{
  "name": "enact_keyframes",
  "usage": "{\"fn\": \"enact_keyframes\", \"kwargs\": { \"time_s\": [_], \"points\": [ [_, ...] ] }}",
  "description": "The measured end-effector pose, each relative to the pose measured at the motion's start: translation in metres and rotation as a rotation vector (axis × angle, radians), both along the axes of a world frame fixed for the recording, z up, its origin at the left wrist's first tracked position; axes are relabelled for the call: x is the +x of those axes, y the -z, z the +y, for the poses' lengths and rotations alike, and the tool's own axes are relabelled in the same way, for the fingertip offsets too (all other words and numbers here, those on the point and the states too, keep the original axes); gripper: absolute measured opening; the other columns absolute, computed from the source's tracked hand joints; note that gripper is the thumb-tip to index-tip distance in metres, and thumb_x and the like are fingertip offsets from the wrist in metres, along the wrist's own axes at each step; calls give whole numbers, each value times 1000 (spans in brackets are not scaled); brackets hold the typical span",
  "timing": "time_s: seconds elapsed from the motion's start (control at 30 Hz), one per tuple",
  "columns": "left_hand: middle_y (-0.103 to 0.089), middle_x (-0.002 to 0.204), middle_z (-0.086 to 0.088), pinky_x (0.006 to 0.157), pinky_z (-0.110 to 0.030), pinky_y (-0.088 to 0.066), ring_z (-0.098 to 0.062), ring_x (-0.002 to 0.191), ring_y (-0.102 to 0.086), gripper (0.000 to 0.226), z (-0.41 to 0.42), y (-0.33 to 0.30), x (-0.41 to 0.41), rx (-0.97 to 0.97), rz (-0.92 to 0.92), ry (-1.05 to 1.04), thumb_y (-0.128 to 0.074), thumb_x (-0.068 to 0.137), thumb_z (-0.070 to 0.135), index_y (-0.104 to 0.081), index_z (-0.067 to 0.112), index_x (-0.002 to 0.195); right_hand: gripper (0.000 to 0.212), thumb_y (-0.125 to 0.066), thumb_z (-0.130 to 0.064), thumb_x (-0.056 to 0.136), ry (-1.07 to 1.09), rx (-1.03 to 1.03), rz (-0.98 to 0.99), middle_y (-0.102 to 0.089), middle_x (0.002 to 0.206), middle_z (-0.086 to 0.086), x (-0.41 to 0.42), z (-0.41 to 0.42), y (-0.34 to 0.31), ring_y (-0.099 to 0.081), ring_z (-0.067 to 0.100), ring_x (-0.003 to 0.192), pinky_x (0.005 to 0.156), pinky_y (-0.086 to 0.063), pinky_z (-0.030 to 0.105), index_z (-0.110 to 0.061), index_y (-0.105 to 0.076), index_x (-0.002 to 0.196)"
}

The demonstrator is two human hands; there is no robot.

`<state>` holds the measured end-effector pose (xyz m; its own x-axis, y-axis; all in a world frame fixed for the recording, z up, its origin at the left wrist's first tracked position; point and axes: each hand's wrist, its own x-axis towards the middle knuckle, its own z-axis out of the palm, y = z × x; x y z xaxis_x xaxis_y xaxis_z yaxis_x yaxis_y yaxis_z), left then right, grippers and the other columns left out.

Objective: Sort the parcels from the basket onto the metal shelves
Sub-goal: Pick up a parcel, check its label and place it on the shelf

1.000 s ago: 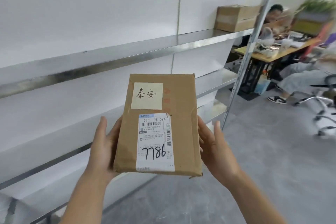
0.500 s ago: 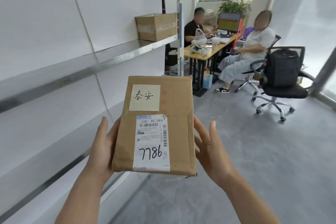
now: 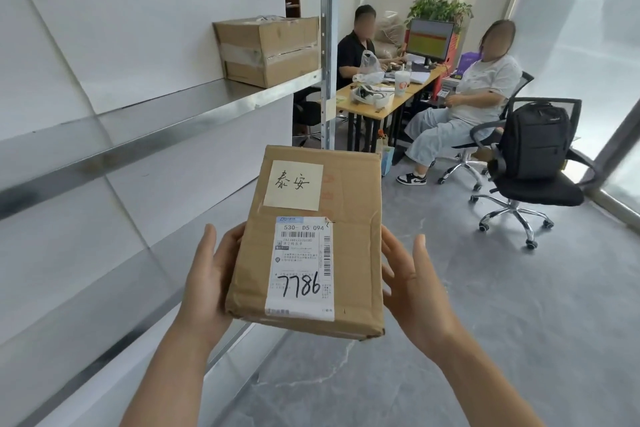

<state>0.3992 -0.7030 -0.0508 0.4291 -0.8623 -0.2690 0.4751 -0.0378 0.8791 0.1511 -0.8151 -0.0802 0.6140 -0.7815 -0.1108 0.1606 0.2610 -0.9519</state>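
Note:
I hold a flat brown cardboard parcel (image 3: 353,253) in front of me, face up, with a yellow handwritten note and a white shipping label marked 7786. My left hand (image 3: 207,274) grips its left edge and underside. My right hand (image 3: 412,284) supports its right edge with the fingers spread. The metal shelves (image 3: 166,125) run along the white wall on my left, level with and above the parcel. A larger taped cardboard box (image 3: 270,48) sits at the far end of the upper shelf. The basket is out of view.
A perforated shelf upright (image 3: 327,45) stands ahead. Beyond it two people sit at a wooden desk (image 3: 384,100) with a monitor. An office chair (image 3: 530,184) carrying a black backpack stands on the grey floor to the right.
My view has swung right along the shelves, bringing the desk, the seated people and the chair into sight. The parcel stays in both hands, held the same way.

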Motion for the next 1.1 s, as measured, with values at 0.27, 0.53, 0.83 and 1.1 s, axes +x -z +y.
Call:
{"fn": "enact_keyframes", "kwargs": {
  "time_s": [0.27,0.53,0.83,1.1],
  "points": [
    [-74,129,-10,96,-52,-50,-31,120,-69,71,-108,26,4,81,-62,-33,-24,98,69,-66,21,129,73,-19,-76,95,-42,53,32,-56,150,-27,8,-130,19,-43,3,146,116,-40,54,-39,-57,145],
    [-76,125,-10,87,-44,-53,-25,112,-73,69,-204,31,-24,104,-95,-177,-31,94,67,-64,18,129,76,-23,-81,89,-205,71,86,-59,143,-34,13,-265,19,-48,-6,134,112,-42,54,-38,-61,139],
    [-70,138,-1,91,-45,-54,-22,125,-67,65,-249,32,-24,148,5,-136,-20,99,66,-57,34,141,77,-18,-77,95,-280,89,112,-61,146,-21,39,-353,17,-49,8,143,109,-45,53,-31,-65,135],
    [-67,141,7,107,-70,-41,-30,127,-65,62,-264,61,19,200,82,-64,-25,90,78,-53,54,139,83,-15,-76,96,-295,117,181,-67,141,-13,89,-387,25,-56,12,137,105,-50,58,-21,-66,132]
  ]
}}
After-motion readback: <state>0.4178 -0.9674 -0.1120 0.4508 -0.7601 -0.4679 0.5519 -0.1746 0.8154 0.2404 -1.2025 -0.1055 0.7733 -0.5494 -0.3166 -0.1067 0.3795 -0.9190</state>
